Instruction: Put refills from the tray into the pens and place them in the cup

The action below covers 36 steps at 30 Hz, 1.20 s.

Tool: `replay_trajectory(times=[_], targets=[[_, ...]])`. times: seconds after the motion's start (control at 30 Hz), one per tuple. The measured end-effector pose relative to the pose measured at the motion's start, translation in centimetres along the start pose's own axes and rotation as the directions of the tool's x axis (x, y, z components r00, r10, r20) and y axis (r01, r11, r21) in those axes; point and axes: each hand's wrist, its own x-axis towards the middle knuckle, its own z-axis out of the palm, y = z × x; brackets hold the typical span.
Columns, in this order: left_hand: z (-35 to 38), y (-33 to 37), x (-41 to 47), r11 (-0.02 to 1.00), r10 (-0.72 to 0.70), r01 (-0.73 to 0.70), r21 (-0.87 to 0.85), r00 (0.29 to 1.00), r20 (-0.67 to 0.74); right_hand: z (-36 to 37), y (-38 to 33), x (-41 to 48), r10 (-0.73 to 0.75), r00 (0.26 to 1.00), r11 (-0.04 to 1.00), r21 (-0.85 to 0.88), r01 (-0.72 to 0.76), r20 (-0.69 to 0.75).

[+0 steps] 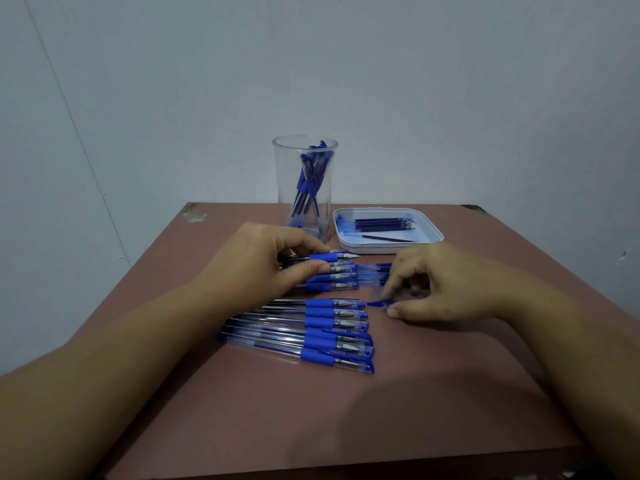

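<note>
Blue pen (333, 257) gripped, left hand (263, 259), cap (374, 303) pinched

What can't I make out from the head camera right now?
Head view: blue piece pinched by the right hand, mostly covered by its fingers.
Head view: pen gripped by the left hand, barrel hidden under that hand.
Head view: refills in the tray, too small to count.
Head view: pens in the cup, overlapping, uncountable.

Dim bluish light is falling flat. A soft shadow is pooling on the table (433, 393) at lower centre, the clear cup (282, 188) is catching faint glints, and the wall seam (79, 129) is bowing at upper left.
</note>
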Motion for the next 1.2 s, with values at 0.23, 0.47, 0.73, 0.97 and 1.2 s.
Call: replay_trajectory(times=[0.23,0.47,0.73,0.97,1.2], targets=[[0.1,-0.1,0.0,1.0,-0.016,0.016,0.002,1.0,0.003,0.3,-0.1,0.3,0.004,0.969,0.999,0.049,0.009,-0.248],[0.2,-0.2,-0.1,1.0,-0.022,0.022,0.016,1.0,-0.003,1.4,-0.6,1.5,-0.137,0.911,0.988,0.01,0.153,-0.388],[0.5,0.2,-0.3,1.0,0.027,-0.027,0.0,0.998,-0.049,2.9,-2.1,2.3,-0.166,0.87,0.972,0.071,0.224,-0.465],[0.7,0.6,-0.6,0.99,0.127,-0.118,0.073,0.983,-0.134,3.2,-3.1,2.0,-0.049,0.881,0.909,0.345,0.234,-0.47],[1.4,1.7,0.0,0.996,0.031,-0.047,-0.069,0.977,-0.21,2.5,-4.3,1.8,0.068,0.86,0.796,0.547,0.259,-0.506]])
